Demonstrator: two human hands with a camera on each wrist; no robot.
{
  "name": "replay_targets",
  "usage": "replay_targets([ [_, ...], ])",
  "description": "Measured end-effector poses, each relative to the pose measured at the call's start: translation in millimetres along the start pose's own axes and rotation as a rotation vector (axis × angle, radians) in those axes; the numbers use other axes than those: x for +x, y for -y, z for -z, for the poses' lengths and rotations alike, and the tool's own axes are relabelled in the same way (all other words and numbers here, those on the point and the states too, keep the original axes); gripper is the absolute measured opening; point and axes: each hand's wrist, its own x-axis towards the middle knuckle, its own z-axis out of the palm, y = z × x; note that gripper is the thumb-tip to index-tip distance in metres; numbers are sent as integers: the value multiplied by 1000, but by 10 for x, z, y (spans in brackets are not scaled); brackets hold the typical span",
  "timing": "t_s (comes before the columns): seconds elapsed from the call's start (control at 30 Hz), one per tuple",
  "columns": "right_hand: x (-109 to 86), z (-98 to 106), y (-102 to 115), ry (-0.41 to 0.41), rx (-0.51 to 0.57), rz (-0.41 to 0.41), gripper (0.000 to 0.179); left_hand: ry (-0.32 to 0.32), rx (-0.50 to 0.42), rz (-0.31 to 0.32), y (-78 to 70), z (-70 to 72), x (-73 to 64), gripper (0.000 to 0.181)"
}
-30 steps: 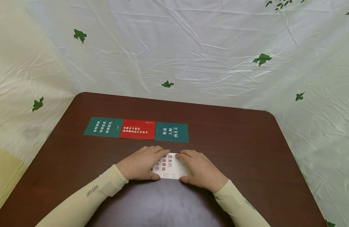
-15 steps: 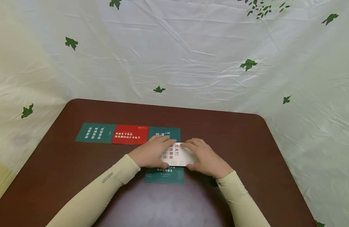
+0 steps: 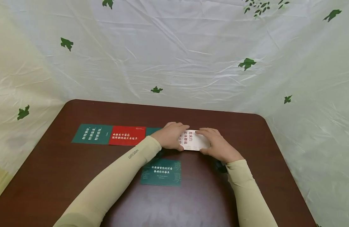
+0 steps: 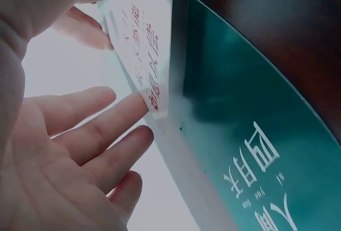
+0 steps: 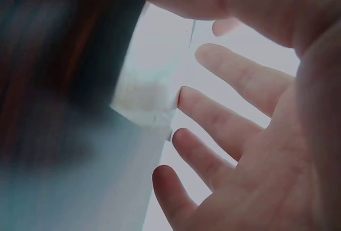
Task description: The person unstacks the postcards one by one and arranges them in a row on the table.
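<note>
A white card (image 3: 194,144) with red Chinese lettering is held level between both hands at the right end of a row of cards. My left hand (image 3: 170,135) pinches its left end between thumb and fingers. At the other end, my right hand (image 3: 221,146) pinches it the same way. Beside the left hand lies a green card (image 4: 250,98), mostly hidden by that hand in the head view. The row continues leftward with a red card (image 3: 127,135) and another green card (image 3: 92,133). Whether the white card touches the table cannot be told.
On the dark brown table (image 3: 234,121), nearer the person, lies a separate green card (image 3: 161,178) with white lettering, partly under the left forearm. A pale curtain (image 3: 191,72) with green leaf prints surrounds the far and side edges of the table.
Both hands have moved the white card away from the person and to the right, past the row's right green card. The nearer green card, hidden at first, has come into view.
</note>
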Motion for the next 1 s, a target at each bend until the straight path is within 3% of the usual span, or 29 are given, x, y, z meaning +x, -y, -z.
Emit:
replay_targets([
  [0.13,48,26,-113,3,5,8,69,12,-6,18,-13,-17,120,93],
  [0.47,57,-5,-258,6,53,-22,71,39,-1,35,-2,-101,266,93],
  [1.0,101,-25,-265,37,52,-34,73,35,-50,54,46,-110,212,92],
])
